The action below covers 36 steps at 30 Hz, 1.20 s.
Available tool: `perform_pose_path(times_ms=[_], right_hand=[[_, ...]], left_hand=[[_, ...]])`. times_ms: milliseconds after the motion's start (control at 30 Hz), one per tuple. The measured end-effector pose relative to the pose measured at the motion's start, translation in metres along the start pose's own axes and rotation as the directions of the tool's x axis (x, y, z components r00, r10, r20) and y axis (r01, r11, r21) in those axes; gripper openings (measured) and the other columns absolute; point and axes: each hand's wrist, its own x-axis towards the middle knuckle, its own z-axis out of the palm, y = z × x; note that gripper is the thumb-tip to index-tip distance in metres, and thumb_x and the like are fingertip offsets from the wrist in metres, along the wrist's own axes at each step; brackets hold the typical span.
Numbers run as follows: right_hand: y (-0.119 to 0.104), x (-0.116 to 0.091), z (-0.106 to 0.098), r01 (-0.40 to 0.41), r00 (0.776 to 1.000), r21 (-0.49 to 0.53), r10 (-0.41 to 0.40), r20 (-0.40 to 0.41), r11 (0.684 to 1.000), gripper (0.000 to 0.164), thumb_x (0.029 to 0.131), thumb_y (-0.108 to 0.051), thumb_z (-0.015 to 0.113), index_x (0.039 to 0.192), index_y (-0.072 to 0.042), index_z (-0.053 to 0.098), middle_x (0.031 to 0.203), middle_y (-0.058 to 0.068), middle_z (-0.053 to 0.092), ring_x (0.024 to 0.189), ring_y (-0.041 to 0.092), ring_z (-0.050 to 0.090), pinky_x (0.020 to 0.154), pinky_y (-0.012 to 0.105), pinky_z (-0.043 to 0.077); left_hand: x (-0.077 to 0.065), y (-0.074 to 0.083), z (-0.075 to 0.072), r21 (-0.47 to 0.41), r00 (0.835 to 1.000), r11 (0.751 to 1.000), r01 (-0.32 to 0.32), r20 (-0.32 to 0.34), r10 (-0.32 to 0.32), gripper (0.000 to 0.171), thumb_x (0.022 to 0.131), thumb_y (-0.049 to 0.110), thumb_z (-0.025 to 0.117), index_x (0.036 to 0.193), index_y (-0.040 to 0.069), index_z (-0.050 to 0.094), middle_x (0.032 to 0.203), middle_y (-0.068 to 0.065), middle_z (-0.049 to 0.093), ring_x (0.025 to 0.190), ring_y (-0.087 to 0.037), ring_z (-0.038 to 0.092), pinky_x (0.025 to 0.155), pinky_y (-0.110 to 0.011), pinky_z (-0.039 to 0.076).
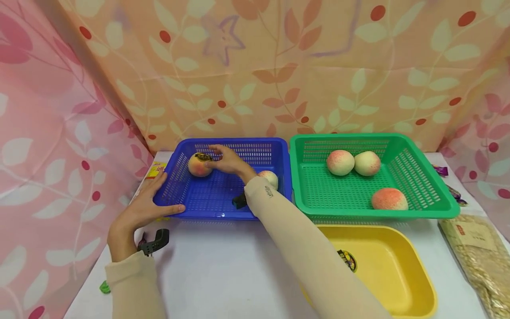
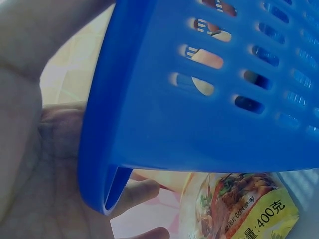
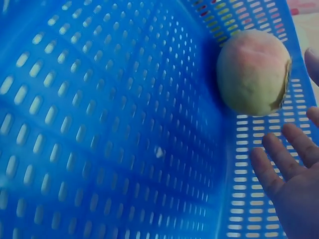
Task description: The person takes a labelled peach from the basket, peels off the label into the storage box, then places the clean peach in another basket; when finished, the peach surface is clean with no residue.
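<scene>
In the head view, a peach (image 1: 197, 168) with a black label sits in the left part of the blue basket (image 1: 235, 141). My right hand (image 1: 229, 160) hovers over the basket, just right of that peach. The right wrist view shows its fingers spread beside the peach (image 3: 251, 72), with a gap between. Partly hidden by my right sleeve, another peach (image 1: 268, 178) lies at the basket's right side. My left hand (image 1: 137, 208) rests against the basket's front left corner, thumb and fingers spread; the left wrist view shows the palm (image 2: 55, 159) by the rim.
A green basket (image 1: 296, 177) with three peaches adjoins the blue one. In front lies a yellow tub (image 1: 382, 270) with a round black sticker (image 1: 347, 260). A bag of grain-like food (image 1: 474, 252) is at the right edge. A yellow packet (image 1: 156, 169) lies behind my left hand.
</scene>
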Motion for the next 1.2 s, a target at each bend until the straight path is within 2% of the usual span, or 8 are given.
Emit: perform_pose_path(times_ms=[233,500,733,967,1200], right_hand=[[0.003,0.004,0.010,-0.035,0.997,-0.076,0.040,0.063,0.996,0.076,0.094,-0.025,0.071,0.157,-0.004,0.034,0.159,0.018,0.042,0.149,0.030,0.039,0.124,0.041,0.033],[0.002,0.010,0.020,-0.072,0.997,-0.145,0.073,0.007,0.987,0.079,0.089,-0.025,0.079,0.155,-0.005,0.040,0.152,0.017,0.050,0.142,0.029,0.045,0.119,0.038,0.038],[-0.003,0.012,0.026,-0.115,0.993,-0.235,0.110,-0.037,0.965,0.074,0.087,-0.027,0.081,0.151,-0.010,0.047,0.144,0.012,0.055,0.135,0.027,0.048,0.117,0.037,0.040],[-0.006,0.013,0.027,-0.095,0.995,-0.233,0.095,-0.012,0.968,0.071,0.088,-0.020,0.081,0.149,-0.008,0.047,0.142,0.012,0.059,0.131,0.026,0.056,0.115,0.036,0.043],[-0.008,0.017,0.026,-0.061,0.997,-0.240,0.071,0.035,0.969,0.063,0.088,-0.021,0.081,0.142,-0.009,0.050,0.136,0.011,0.062,0.126,0.026,0.058,0.113,0.039,0.044]], left_hand=[[-0.001,-0.001,0.004,-0.003,1.000,1.000,0.005,-0.004,-0.005,0.122,0.080,0.061,0.078,0.165,0.024,-0.002,0.171,-0.021,-0.005,0.156,-0.051,-0.002,0.114,-0.079,0.015],[0.001,0.001,0.005,0.004,1.000,1.000,0.010,-0.009,-0.010,0.123,0.079,0.062,0.078,0.165,0.024,-0.001,0.172,-0.020,-0.002,0.156,-0.050,-0.001,0.115,-0.079,0.015],[0.003,0.003,0.005,0.018,1.000,1.000,0.018,-0.017,-0.018,0.123,0.079,0.063,0.078,0.165,0.024,0.000,0.172,-0.019,0.002,0.156,-0.050,0.001,0.115,-0.078,0.016],[0.002,0.004,0.004,0.027,1.000,1.000,0.006,-0.021,-0.005,0.122,0.080,0.061,0.078,0.165,0.020,0.001,0.173,-0.014,0.002,0.157,-0.048,0.001,0.117,-0.077,0.015],[-0.001,0.002,0.001,0.002,1.000,1.000,0.026,-0.018,-0.026,0.122,0.079,0.062,0.078,0.165,0.024,-0.001,0.172,-0.016,0.002,0.156,-0.049,0.002,0.115,-0.078,0.016]])
